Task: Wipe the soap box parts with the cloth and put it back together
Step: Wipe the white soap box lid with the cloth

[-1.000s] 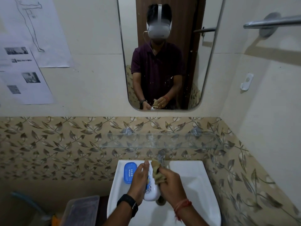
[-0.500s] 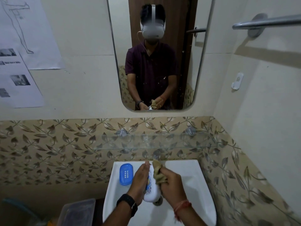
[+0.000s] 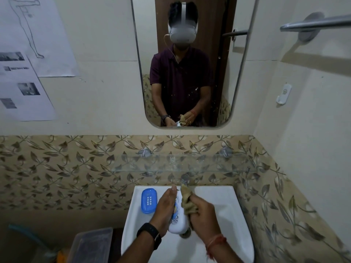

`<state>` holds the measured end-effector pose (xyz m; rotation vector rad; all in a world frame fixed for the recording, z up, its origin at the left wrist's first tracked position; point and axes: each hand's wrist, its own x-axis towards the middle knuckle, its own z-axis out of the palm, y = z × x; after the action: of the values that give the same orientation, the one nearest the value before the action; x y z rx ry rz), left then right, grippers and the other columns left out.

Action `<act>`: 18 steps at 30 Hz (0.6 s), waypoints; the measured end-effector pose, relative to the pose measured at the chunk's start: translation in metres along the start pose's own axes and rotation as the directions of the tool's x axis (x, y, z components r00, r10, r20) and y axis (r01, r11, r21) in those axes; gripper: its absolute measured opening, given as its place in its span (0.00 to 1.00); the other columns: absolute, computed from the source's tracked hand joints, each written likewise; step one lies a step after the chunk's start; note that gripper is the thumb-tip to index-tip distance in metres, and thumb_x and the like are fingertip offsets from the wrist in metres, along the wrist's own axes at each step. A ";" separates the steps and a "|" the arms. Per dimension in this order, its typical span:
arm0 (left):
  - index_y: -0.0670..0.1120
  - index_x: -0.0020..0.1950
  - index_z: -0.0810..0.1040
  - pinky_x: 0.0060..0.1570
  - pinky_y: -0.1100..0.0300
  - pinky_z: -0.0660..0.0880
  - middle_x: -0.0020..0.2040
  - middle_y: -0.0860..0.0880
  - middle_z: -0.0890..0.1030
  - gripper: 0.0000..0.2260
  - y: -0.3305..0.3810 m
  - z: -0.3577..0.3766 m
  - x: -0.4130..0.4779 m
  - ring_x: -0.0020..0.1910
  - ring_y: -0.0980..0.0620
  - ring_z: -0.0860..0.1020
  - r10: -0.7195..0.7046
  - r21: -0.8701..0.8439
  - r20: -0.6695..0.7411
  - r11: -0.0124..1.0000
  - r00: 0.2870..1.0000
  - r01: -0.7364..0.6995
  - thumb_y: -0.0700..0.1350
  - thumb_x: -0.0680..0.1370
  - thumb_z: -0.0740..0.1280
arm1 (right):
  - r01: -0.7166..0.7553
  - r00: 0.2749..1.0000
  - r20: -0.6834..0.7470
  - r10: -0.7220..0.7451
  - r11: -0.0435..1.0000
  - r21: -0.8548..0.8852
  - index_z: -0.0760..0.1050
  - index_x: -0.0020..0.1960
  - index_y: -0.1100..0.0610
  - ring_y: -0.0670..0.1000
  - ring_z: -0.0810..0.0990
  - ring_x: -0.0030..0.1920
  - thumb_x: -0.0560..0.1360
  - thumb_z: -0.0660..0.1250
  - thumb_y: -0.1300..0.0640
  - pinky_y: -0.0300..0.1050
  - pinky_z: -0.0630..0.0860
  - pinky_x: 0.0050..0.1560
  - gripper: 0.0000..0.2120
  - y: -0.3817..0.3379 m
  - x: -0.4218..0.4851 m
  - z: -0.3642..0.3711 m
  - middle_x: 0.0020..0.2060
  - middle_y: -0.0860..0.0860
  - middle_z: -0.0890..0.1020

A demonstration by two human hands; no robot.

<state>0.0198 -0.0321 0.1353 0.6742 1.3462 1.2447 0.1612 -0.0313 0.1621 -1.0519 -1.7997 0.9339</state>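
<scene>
Over the white sink point(image 3: 226, 221), my left hand point(image 3: 164, 209) holds a white soap box part with a blue print point(image 3: 178, 222), standing on its edge. My right hand point(image 3: 204, 213) grips a crumpled tan cloth point(image 3: 187, 201) and presses it against the right side of that white part. A blue soap box part with small white drain holes point(image 3: 149, 200) lies flat on the sink's left rim, apart from both hands.
A glass shelf point(image 3: 182, 164) juts out above the sink, with the tap point(image 3: 185, 179) below it. A mirror point(image 3: 190, 61) hangs on the wall. A clear plastic box point(image 3: 91, 243) stands left of the sink. A towel bar point(image 3: 315, 23) is at upper right.
Both hands stay together over the sink with the cloth held against the white part. The view has drifted slightly; the blue part has not moved.
</scene>
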 end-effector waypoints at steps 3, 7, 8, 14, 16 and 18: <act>0.43 0.73 0.75 0.74 0.45 0.69 0.69 0.41 0.80 0.25 0.001 -0.002 0.004 0.67 0.43 0.78 -0.018 -0.067 -0.042 0.998 0.999 0.015 0.58 0.83 0.58 | 0.021 0.999 0.033 -0.019 0.999 -0.040 0.81 0.44 0.52 0.36 0.80 0.39 0.71 0.61 0.73 0.39 0.77 0.42 0.18 -0.003 0.009 -0.002 0.36 0.42 0.83; 0.43 0.73 0.74 0.72 0.40 0.70 0.69 0.37 0.79 0.27 0.019 -0.013 0.012 0.68 0.37 0.77 -0.059 -0.119 -0.104 0.992 0.993 0.047 0.60 0.83 0.60 | 0.035 0.999 -0.017 -0.034 0.998 0.061 0.77 0.65 0.45 0.35 0.80 0.47 0.77 0.61 0.56 0.31 0.76 0.51 0.19 0.005 -0.041 0.015 0.52 0.38 0.84; 0.46 0.75 0.73 0.72 0.40 0.70 0.70 0.39 0.78 0.26 0.022 -0.016 0.013 0.69 0.38 0.77 -0.042 -0.091 -0.143 0.995 0.989 0.029 0.60 0.82 0.60 | 0.042 0.999 -0.020 -0.041 0.997 0.064 0.74 0.67 0.42 0.33 0.78 0.43 0.77 0.60 0.52 0.27 0.75 0.48 0.20 0.007 -0.055 0.020 0.49 0.36 0.83; 0.37 0.76 0.70 0.75 0.40 0.66 0.74 0.33 0.72 0.36 0.021 -0.018 0.014 0.72 0.34 0.72 0.038 -0.047 -0.081 0.998 0.996 -0.042 0.63 0.79 0.62 | 0.105 0.992 -0.075 -0.102 0.994 0.040 0.81 0.57 0.49 0.37 0.81 0.53 0.72 0.63 0.69 0.35 0.77 0.53 0.21 -0.010 -0.013 0.012 0.51 0.39 0.84; 0.39 0.77 0.68 0.77 0.42 0.63 0.76 0.36 0.71 0.39 0.019 -0.016 0.011 0.74 0.37 0.71 0.059 -0.016 -0.027 0.998 0.998 -0.059 0.65 0.76 0.62 | 0.078 0.996 -0.037 -0.077 0.997 0.028 0.79 0.44 0.51 0.34 0.79 0.44 0.71 0.62 0.71 0.35 0.75 0.46 0.17 -0.017 0.008 0.004 0.40 0.37 0.82; 0.42 0.78 0.68 0.78 0.44 0.63 0.76 0.41 0.72 0.39 0.022 -0.014 0.008 0.74 0.42 0.71 0.067 -0.033 0.000 0.997 0.998 -0.067 0.66 0.74 0.62 | 0.078 0.997 -0.023 -0.077 0.996 0.040 0.79 0.46 0.53 0.35 0.79 0.43 0.72 0.61 0.72 0.32 0.75 0.47 0.17 -0.020 0.009 0.003 0.41 0.38 0.82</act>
<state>-0.0008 -0.0223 0.1498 0.7014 1.3087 1.3171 0.1500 -0.0312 0.1807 -0.9560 -1.7836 0.9052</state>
